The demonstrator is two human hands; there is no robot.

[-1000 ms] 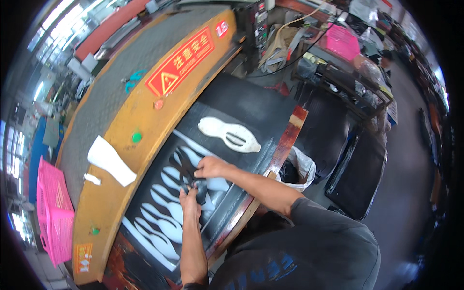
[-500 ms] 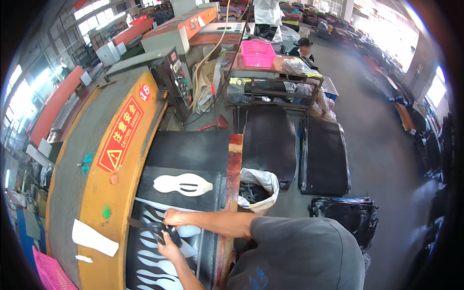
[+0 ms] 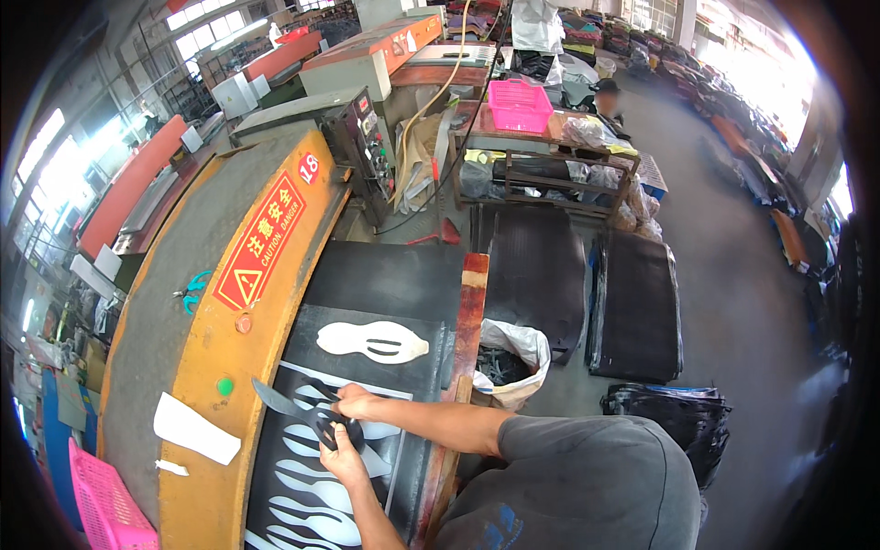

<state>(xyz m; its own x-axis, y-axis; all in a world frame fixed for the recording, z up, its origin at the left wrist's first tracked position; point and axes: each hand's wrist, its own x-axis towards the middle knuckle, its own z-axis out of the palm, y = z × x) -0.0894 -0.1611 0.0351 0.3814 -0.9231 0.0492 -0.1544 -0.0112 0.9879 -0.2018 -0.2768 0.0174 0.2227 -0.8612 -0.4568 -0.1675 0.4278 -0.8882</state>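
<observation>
Over the press bed, both of my hands work close together on dark, flat, curved pieces (image 3: 282, 403). One long pointed end sticks out to the left; the pieces' exact kind cannot be made out. My left hand (image 3: 343, 456) grips them from below, thumb on top. My right hand (image 3: 357, 401) is closed at their upper right edge, its fingertips partly hidden. Beneath lies a black sheet (image 3: 295, 472) with several pale wavy shapes showing in it. A cream sole-shaped plate (image 3: 353, 341) with two slots lies just beyond my hands.
The machine's yellow beam (image 3: 206, 417) stands to the left, carrying a green button (image 3: 225, 387) and a white sheet (image 3: 197, 429). Teal-handled snippers (image 3: 194, 291) lie on top. A white sack (image 3: 527, 341) of black scraps and stacked black sheets (image 3: 637, 302) are on the right.
The view has shifted, so the scene sits farther right. In my hands the dark pieces have turned, and the long pointed end now extends up and left.
</observation>
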